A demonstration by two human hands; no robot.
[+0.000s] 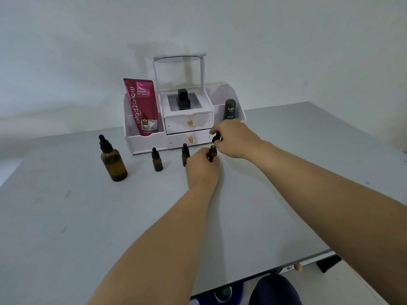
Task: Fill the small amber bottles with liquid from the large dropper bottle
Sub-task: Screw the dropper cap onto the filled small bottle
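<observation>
1. The left hand (202, 169) grips an uncapped small amber glass bottle (212, 153), upright on the grey table (66, 216) near the middle of its far edge.
2. The right hand (235, 139) pinches a black dropper cap (217, 138) just above that bottle's open mouth.
3. A second small amber bottle (185, 154), capped, stands just beside the left hand. A third small amber bottle (157, 161), also capped, stands farther left.
4. The large amber glass dropper bottle (113, 162), capped and upright, stands nearer the table's left edge, well apart from both hands.
5. A white drawer organiser (189, 126) at the far edge holds a pink tube (143, 106), a black square bottle (183, 100) and a dark green bottle (230, 110).
</observation>
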